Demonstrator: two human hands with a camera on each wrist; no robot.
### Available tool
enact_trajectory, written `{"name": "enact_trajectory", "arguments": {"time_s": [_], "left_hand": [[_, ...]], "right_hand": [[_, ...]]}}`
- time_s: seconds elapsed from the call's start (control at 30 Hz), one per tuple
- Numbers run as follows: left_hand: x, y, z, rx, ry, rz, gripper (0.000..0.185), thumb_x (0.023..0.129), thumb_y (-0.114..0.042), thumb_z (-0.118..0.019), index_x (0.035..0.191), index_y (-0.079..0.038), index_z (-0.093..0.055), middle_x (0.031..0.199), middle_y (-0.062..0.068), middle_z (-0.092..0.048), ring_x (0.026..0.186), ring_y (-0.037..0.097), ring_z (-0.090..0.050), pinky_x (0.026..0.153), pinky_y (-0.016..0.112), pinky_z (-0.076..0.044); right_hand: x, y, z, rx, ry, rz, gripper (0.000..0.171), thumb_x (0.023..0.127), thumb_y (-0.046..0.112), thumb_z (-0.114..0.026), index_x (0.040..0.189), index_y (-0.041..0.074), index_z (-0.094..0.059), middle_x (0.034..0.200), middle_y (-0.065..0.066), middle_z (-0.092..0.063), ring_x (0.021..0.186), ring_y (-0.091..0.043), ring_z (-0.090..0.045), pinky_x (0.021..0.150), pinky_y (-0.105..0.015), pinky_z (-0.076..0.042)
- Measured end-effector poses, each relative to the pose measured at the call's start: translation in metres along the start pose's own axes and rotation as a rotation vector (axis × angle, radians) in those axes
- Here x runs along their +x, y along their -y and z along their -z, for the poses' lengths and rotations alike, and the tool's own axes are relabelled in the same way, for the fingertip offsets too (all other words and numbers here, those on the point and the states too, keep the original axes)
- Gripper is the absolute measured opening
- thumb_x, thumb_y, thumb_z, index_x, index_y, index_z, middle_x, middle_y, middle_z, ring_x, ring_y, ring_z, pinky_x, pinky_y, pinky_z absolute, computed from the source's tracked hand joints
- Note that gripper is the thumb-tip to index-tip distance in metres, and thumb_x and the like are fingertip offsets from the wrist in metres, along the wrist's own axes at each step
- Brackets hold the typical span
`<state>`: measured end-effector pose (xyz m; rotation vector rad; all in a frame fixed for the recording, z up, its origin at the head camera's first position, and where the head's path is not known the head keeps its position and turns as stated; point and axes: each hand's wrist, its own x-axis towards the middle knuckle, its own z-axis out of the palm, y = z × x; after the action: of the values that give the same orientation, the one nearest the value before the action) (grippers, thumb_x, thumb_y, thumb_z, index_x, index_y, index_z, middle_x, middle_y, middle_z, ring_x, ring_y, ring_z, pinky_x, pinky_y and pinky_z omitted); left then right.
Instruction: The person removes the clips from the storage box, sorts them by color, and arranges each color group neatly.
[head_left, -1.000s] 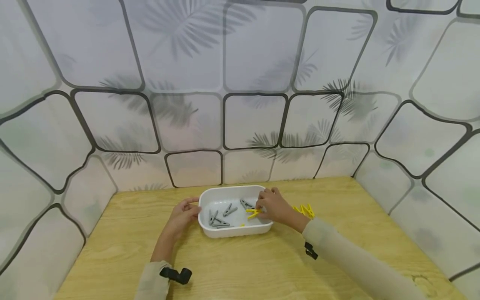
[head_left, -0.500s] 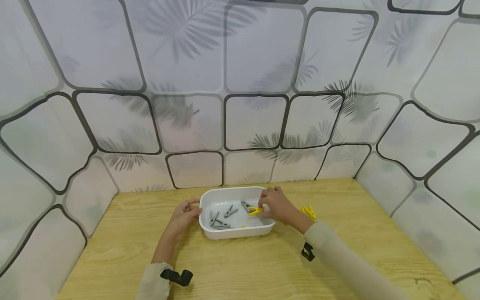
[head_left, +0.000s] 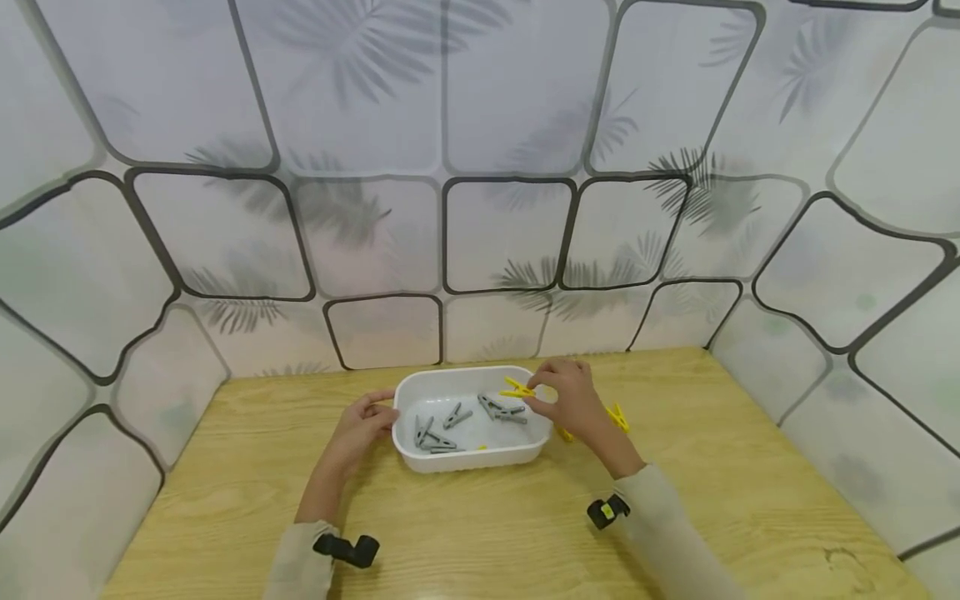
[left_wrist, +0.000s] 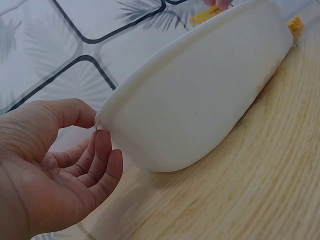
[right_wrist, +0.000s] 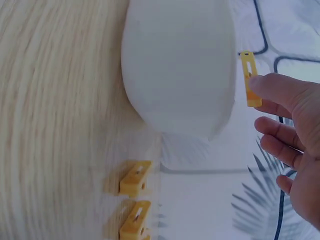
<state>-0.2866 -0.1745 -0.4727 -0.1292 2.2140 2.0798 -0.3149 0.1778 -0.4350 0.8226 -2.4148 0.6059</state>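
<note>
A white plastic basin (head_left: 468, 457) stands on the table with several grey clothespins (head_left: 454, 416) inside, and a small yellow bit (head_left: 482, 447) shows near its front wall. My left hand (head_left: 360, 429) grips the basin's left end; in the left wrist view, thumb and fingers meet at the rim. Between thumb and index finger, my right hand (head_left: 572, 400) pinches a yellow clothespin (head_left: 516, 389) above the basin's right end. The right wrist view shows this clothespin (right_wrist: 250, 80) upright beside the rim, with the other fingers loosely bent.
Yellow clothespins lie on the table right of the basin, one (head_left: 617, 417) beyond the right wrist and another (head_left: 565, 433) partly hidden by the hand. The wooden table (head_left: 480, 533) meets patterned cloth walls (head_left: 390, 333) at the back and sides.
My right hand has lifted the yellow clothespin from low inside the basin to above its right end. Grey clothespins beneath it now show fully. My left hand keeps its place at the rim.
</note>
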Motion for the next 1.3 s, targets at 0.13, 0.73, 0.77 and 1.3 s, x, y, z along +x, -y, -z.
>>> {"name": "enact_trajectory", "arguments": {"time_s": [0.13,0.73,0.77,1.3], "left_hand": [[0.001,0.0,0.001,-0.006,0.002,-0.008,0.046,0.098,-0.003,-0.06,0.141,0.005,-0.05,0.101,0.007,-0.067,0.085,0.009,-0.063,0.076,0.02,-0.055],[0.0,-0.002,-0.001,-0.01,0.012,-0.003,0.048,0.098,-0.003,-0.061,0.143,0.006,-0.048,0.102,0.008,-0.066,0.085,0.008,-0.062,0.075,0.019,-0.055],[0.0,-0.002,-0.001,-0.006,0.011,0.002,0.048,0.098,-0.004,-0.061,0.144,0.005,-0.048,0.104,0.008,-0.066,0.085,0.009,-0.062,0.075,0.02,-0.055],[0.002,0.001,0.002,0.011,0.016,0.011,0.048,0.099,-0.007,-0.061,0.145,0.002,-0.048,0.108,0.009,-0.067,0.087,0.008,-0.063,0.077,0.02,-0.055]], "right_hand": [[-0.01,-0.01,0.008,0.003,-0.095,-0.099,0.018,0.077,0.013,-0.089,0.088,0.01,-0.075,0.097,-0.008,-0.067,0.099,-0.032,-0.059,0.092,-0.057,-0.032],[-0.053,-0.064,0.051,-0.139,-0.107,-0.438,0.016,0.086,0.016,-0.081,0.095,0.003,-0.076,0.108,-0.022,-0.067,0.105,-0.047,-0.054,0.093,-0.069,-0.031],[-0.055,-0.068,0.054,-0.145,-0.088,-0.461,0.017,0.087,0.017,-0.081,0.096,0.003,-0.077,0.11,-0.023,-0.067,0.107,-0.049,-0.054,0.094,-0.07,-0.03],[-0.08,-0.093,0.058,-0.139,0.028,-0.762,0.024,0.092,0.024,-0.075,0.099,0.001,-0.077,0.115,-0.028,-0.068,0.104,-0.05,-0.054,0.089,-0.067,-0.03]]}}
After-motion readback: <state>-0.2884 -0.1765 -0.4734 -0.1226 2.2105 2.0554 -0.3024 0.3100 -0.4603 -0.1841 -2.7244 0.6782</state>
